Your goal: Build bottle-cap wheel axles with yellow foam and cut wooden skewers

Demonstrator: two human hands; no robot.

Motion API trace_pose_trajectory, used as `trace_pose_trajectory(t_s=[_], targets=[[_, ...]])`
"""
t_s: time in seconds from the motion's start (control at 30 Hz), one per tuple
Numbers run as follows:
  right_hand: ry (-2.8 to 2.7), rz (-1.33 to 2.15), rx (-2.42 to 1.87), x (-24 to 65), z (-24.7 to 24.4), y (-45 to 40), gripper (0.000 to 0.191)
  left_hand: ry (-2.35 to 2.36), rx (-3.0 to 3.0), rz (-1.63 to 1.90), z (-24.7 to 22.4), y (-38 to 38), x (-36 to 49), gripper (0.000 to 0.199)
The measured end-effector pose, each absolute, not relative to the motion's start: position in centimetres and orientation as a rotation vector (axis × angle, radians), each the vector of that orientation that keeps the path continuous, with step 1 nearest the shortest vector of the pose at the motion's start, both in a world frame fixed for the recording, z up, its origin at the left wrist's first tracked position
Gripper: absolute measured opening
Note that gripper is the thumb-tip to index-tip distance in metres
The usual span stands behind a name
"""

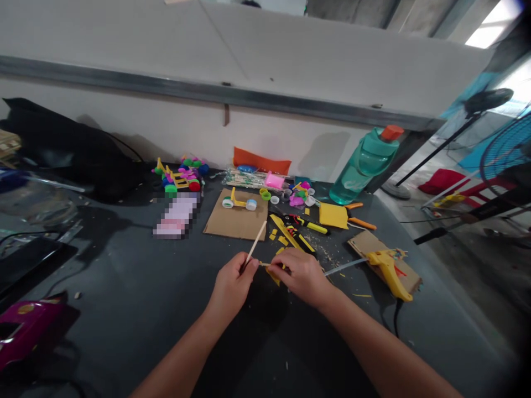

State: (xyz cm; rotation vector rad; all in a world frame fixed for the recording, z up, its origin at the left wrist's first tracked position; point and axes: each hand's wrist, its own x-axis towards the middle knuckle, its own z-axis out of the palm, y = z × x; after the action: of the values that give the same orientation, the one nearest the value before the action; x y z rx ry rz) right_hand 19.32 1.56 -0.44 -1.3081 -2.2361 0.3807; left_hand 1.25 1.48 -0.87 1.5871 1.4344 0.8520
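Observation:
My left hand is closed around a thin wooden stick, which slants up and to the right from the fingers. My right hand pinches a small yellow piece of foam or card, part of it hidden by the fingers. A thin pale strip runs between the fingertips of both hands. Just beyond the hands lie yellow scraps and a yellow-handled cutter. Farther off, a small yellow scooter-like model with bottle-cap wheels stands on a cardboard sheet.
To the right are a yellow glue gun on cardboard, orange-handled scissors, a yellow foam sheet and a teal bottle. Bottle caps and colourful models line the back. A magenta tool lies at left.

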Motion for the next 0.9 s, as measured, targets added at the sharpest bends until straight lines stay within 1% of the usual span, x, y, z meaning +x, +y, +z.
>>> trace_pose_trajectory(t_s=[0.17,0.27,0.4,0.5,0.6,0.67,0.77,0.9], targets=[[-2.064,0.309,-1.315,19.4,-0.1,1.9,0.015,1.431,1.414,0.886,-1.1,1.7,0.9,0.035],[-2.039,0.257,-1.233,19.0,0.1,1.7,0.019,1.421,1.363,0.893,-1.2,1.6,1.0,0.036],[-2.067,0.316,-1.147,18.6,-0.1,1.4,0.014,1.393,1.352,0.868,-1.2,1.5,1.2,0.036],[-1.979,0.402,-1.146,18.5,-0.1,1.3,0.010,1.340,1.373,0.807,-1.2,1.3,1.5,0.037],[-1.753,0.604,-1.237,18.4,0.0,1.4,0.010,1.271,1.366,0.761,-1.2,1.1,1.7,0.041],[-1.539,0.843,-1.273,18.3,0.2,1.5,0.010,1.230,1.355,0.747,-1.1,0.9,1.8,0.043],[-1.215,1.165,-1.195,18.2,0.2,1.7,0.013,1.197,1.398,0.715,-1.0,0.8,2.0,0.040],[-0.976,1.339,-1.081,18.3,0.1,2.1,0.017,1.202,1.502,0.667,-0.9,0.8,2.1,0.035]])
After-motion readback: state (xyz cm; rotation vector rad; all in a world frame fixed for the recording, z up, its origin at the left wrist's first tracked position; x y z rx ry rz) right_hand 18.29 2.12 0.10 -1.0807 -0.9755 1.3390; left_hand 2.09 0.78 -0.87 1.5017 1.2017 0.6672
